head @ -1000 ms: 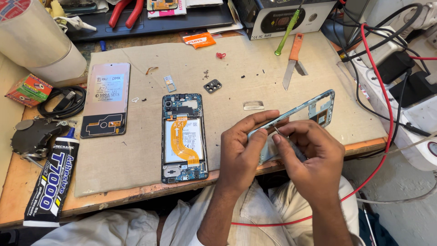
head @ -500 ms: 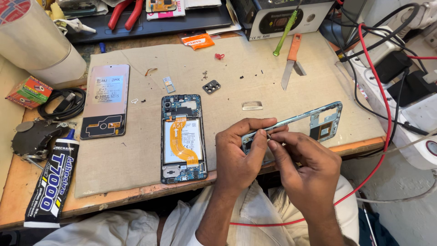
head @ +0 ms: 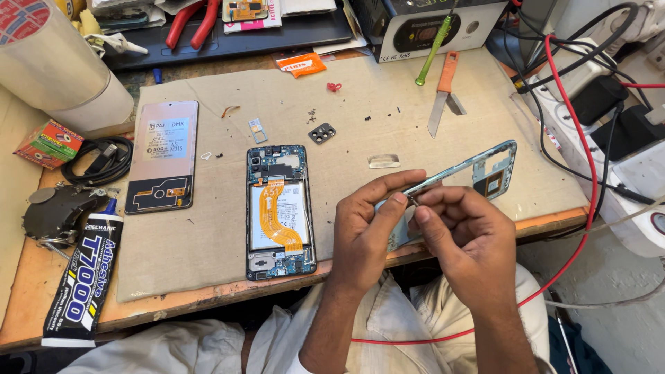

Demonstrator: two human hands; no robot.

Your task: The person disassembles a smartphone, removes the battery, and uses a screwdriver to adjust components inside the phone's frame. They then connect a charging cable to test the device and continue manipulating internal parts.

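Both hands [head: 422,225] pinch phone frame [head: 485,166] edge, opened phone [head: 278,211] nearby.

Bare mat [head: 208,235] between opened phone [head: 279,211] and back cover [head: 163,156] — cables [head: 589,138] crowd the right.

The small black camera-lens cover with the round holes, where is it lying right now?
In the head view the small black camera-lens cover lies on the beige work mat, just above and right of the opened phone with the orange ribbon cable, well left of the orange-handled knife.
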